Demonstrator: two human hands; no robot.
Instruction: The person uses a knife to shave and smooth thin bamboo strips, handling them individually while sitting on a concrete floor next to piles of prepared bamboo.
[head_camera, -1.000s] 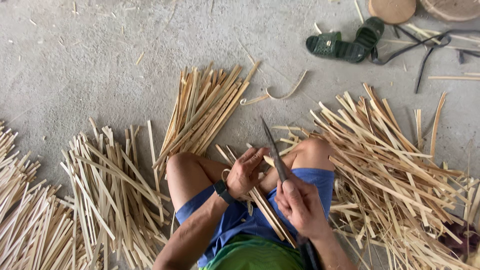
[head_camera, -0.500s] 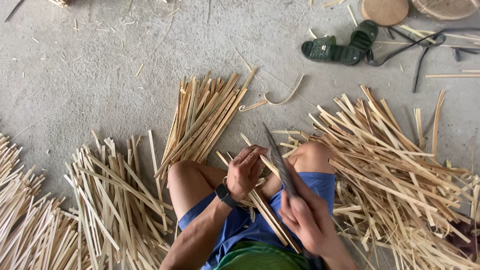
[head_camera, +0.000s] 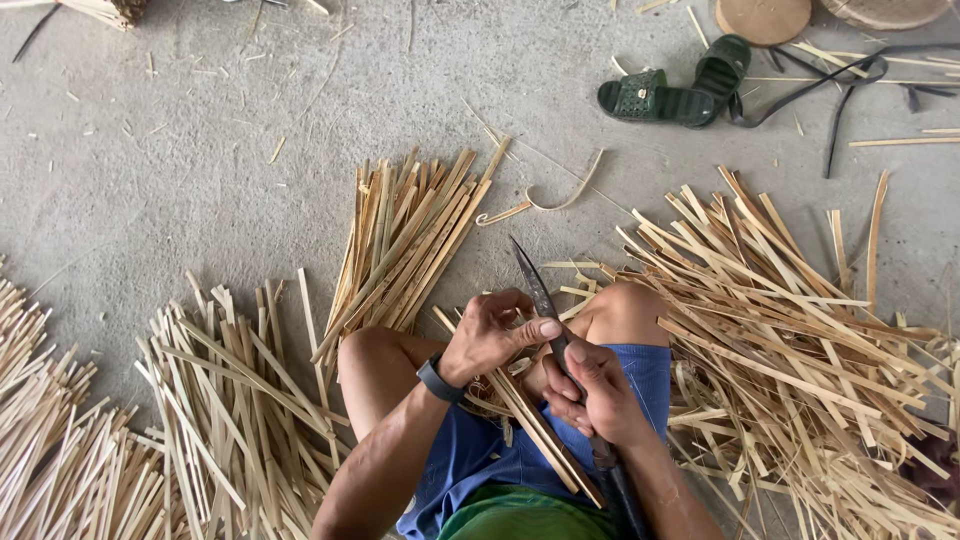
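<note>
I sit on a concrete floor with my knees up, in blue shorts. My right hand (head_camera: 595, 390) grips the handle of a long dark knife (head_camera: 535, 285) whose blade points away from me. My left hand (head_camera: 490, 335), with a dark watch on the wrist, holds a bamboo strip (head_camera: 540, 430) against the blade, its thumb pressing by the blade's back. The strip runs back over my lap, together with one or two others.
A neat bundle of bamboo strips (head_camera: 410, 235) lies ahead. Loose piles lie at the left (head_camera: 230, 400), far left (head_camera: 40, 440) and right (head_camera: 790, 330). Green sandals (head_camera: 675, 90), black straps (head_camera: 850, 75) and a round wooden disc (head_camera: 765, 18) lie at the top right.
My hands have drawn closer together on the strip and knife, and the view has shifted slightly. The piles have not moved.
</note>
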